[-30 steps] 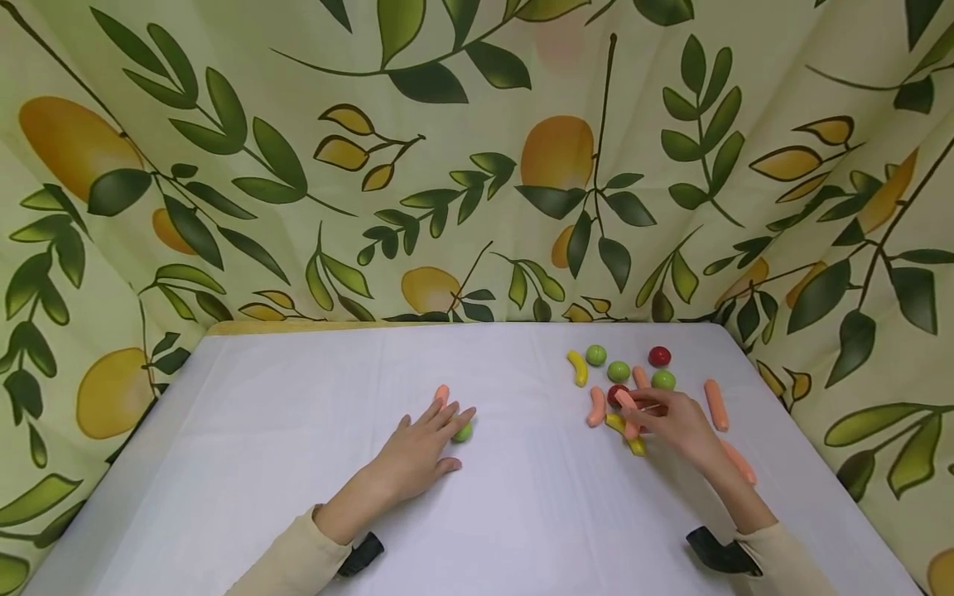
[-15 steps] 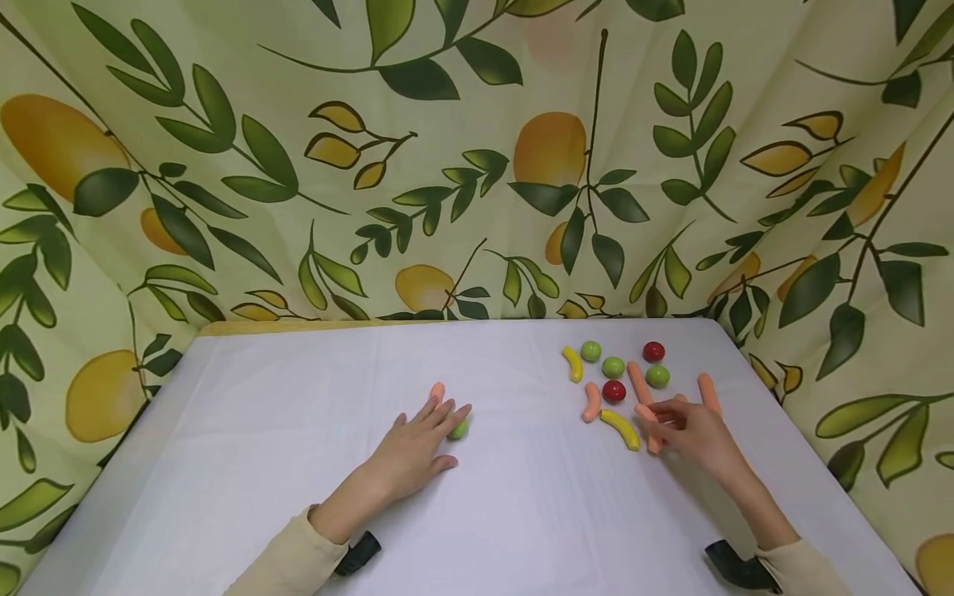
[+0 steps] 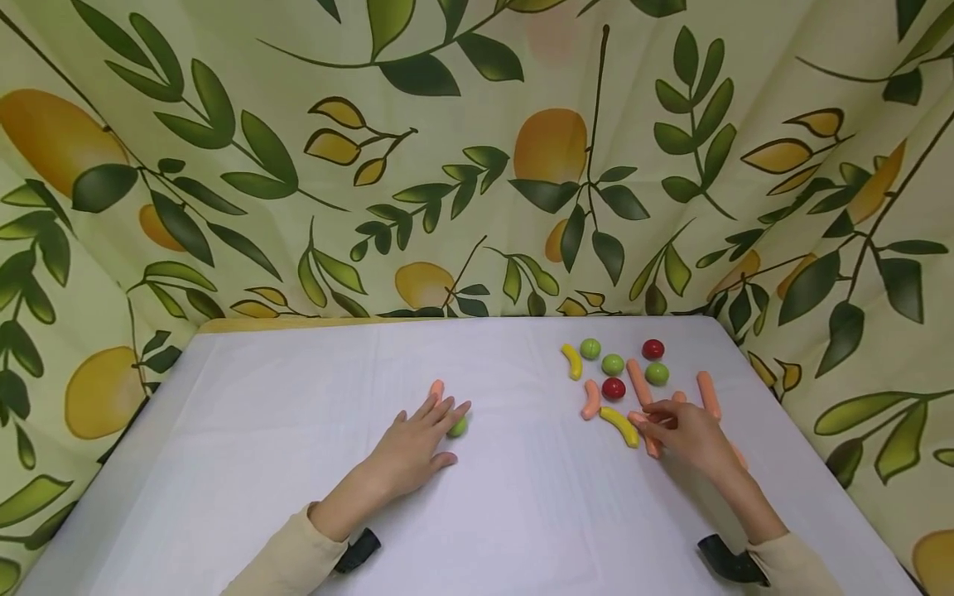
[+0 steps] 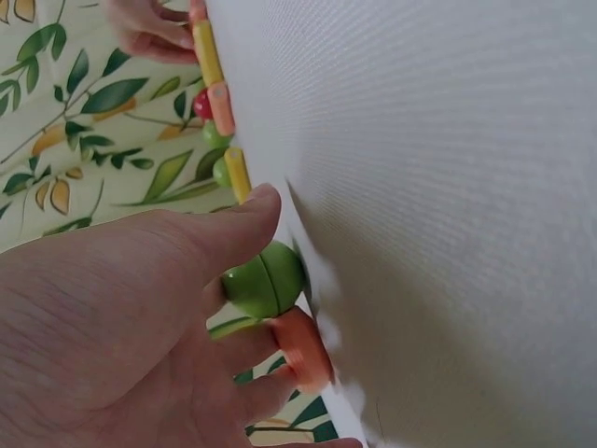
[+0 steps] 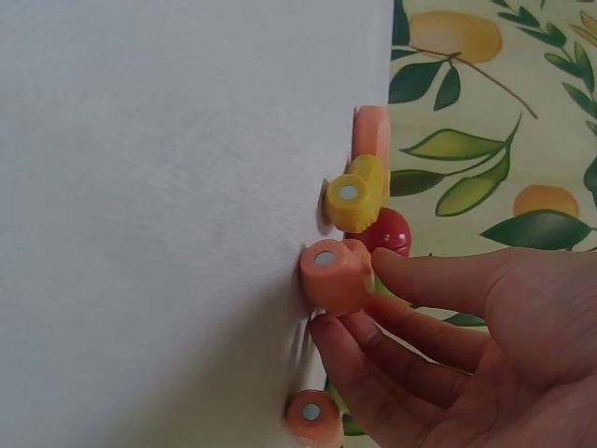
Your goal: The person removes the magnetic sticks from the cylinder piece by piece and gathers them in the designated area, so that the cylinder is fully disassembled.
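My left hand lies palm down with its fingers spread over a green ball and a pink-orange sausage-shaped piece. Both are partly covered by its fingers in the head view. At the right, my right hand pinches another sausage-shaped piece between thumb and fingers, low at the cloth. A silver disc shows on that piece's end. Close to this hand are a yellow banana-shaped piece, a red ball and a long sausage-shaped piece. Other pieces are partly hidden behind the right hand.
Farther back on the white-clothed table lie several green balls, a second red ball and another yellow banana-shaped piece. One long piece is at the right. A patterned curtain hangs behind.
My right hand has moved right and toward me with the sausage-shaped piece, uncovering the red ball and the yellow banana-shaped piece, then slightly back left. My left hand stays put.
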{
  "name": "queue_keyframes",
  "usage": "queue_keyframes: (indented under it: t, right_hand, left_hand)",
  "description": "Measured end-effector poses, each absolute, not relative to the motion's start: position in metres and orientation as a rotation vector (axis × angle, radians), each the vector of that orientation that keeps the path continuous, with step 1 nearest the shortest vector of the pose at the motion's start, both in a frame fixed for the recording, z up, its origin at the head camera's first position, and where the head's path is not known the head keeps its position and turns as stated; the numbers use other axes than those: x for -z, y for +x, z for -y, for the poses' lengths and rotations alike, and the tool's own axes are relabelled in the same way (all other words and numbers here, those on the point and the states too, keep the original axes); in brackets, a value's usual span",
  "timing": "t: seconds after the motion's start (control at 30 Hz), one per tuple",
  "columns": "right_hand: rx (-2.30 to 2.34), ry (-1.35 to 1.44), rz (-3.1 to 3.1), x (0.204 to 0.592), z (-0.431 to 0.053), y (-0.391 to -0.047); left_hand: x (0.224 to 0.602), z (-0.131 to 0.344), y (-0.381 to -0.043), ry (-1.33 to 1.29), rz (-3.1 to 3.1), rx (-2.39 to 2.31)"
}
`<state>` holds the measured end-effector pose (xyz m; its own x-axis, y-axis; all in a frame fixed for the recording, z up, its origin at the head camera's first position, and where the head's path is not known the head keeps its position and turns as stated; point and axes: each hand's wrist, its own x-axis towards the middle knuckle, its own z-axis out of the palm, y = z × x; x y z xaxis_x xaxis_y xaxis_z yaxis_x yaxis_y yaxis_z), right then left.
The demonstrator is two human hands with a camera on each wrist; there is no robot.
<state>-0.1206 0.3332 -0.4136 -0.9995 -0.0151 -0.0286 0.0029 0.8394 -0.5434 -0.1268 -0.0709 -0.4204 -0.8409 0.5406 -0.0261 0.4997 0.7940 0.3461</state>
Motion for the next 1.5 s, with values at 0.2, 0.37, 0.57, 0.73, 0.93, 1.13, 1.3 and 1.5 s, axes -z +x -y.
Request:
queue_keyframes:
  t: [0.2, 0.37, 0.57, 0.73, 0.93, 1.13, 1.3, 1.5]
  right_hand:
    - [0.931, -0.044, -3.003, 0.405, -0.335, -0.123]
    - [0.919, -0.093, -3.023, 0.401, -0.329, -0.126]
    - [0.928, -0.152, -3.017, 0.402, -0.309, -0.133]
    - [0.951, -0.260, -3.038, 0.408, -0.290, -0.138]
    - [0.969, -0.338, -3.008, 0.411, -0.268, -0.143]
    - [0.982, -0.395, -2.975, 0.414, -0.248, -0.148]
    - [1.022, -0.422, -2.932, 0.418, -0.227, -0.150]
    - [1.026, -0.550, -2.901, 0.422, -0.199, -0.149]
  left_hand:
    - [0.420, 0.070, -0.129, 0.843, -2.853, -0.500]
    - [0.420, 0.070, -0.129, 0.844, -2.852, -0.493]
    - [0.420, 0.070, -0.128, 0.869, -2.860, -0.489]
    - [0.423, 0.072, -0.126, 0.890, -2.860, -0.484]
    - [0.430, 0.073, -0.126, 0.887, -2.854, -0.559]
    - [0.431, 0.077, -0.131, 0.856, -2.843, -0.608]
    - [0.424, 0.084, -0.136, 0.864, -2.790, -0.514]
    - [0.421, 0.089, -0.136, 0.886, -2.783, -0.477]
